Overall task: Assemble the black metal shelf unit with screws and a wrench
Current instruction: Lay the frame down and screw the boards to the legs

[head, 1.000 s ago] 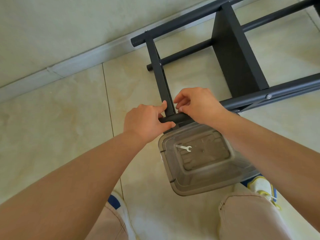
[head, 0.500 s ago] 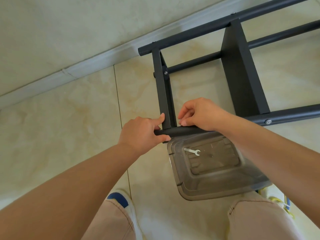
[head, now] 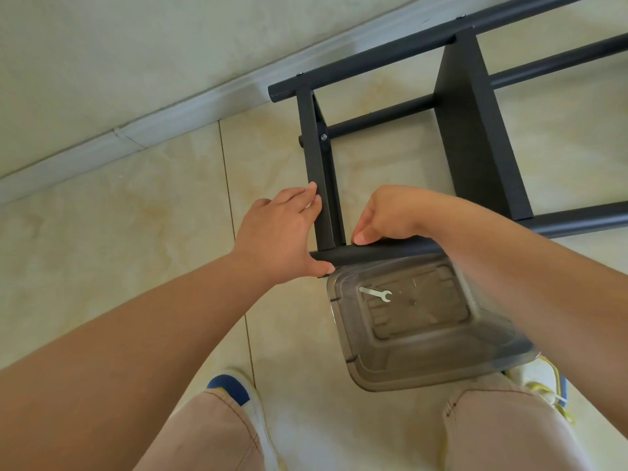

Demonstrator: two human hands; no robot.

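Head view: the person's left hand point(head: 282, 232) has opened up from its earlier wrap around the tube end. Its fingers now lie straight against the upright side bar point(head: 321, 185) of the black shelf frame point(head: 475, 137), while the thumb presses under the tip of the near tube point(head: 377, 251). The right hand point(head: 390, 215) stays curled over that same tube, its fingertips point(head: 360, 237) pinching down right at the joint, as it did a moment ago. What, if anything, sits beneath those fingertips is hidden. The frame itself lies on its side on the tiled floor point(head: 102, 249), running off to the far right, with one screw head point(head: 323, 137) visible at a farther joint.

The shift looks like bracing the corner square, most likely to line up or seat a fastener before tightening.

The small silver wrench point(head: 375, 294) rests untouched inside a clear plastic tub point(head: 424, 368) just near of the tube, between the person's knees. The right forearm crosses over the tub's right rim, partly blocking the reach to the wrench. A pale skirting board point(head: 170, 130) runs along the wall beyond.
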